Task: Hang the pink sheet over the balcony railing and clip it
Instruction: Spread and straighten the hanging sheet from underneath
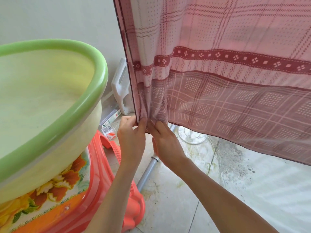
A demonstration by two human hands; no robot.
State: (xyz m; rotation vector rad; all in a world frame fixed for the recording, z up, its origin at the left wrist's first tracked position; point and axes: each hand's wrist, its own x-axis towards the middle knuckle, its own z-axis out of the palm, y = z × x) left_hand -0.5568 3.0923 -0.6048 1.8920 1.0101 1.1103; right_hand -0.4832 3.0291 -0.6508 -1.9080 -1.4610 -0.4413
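Observation:
The pink sheet (218, 68), checked with a dark red patterned band, hangs down from above and fills the upper right of the head view. Its top and whatever it hangs from lie outside the frame. My left hand (131, 137) pinches the sheet's lower left corner at the dark hem. My right hand (164, 142) pinches the bottom edge just to the right, and the fabric bunches between both hands. No clip is in view.
A large green basin (94, 91) stands on an orange flowered plastic stool (101, 195) at the left. A white plastic jug (120, 88) and small packets (109, 125) sit by the wall. A metal pipe (148, 172) and a clear round base (191, 135) rest on the stained tile floor.

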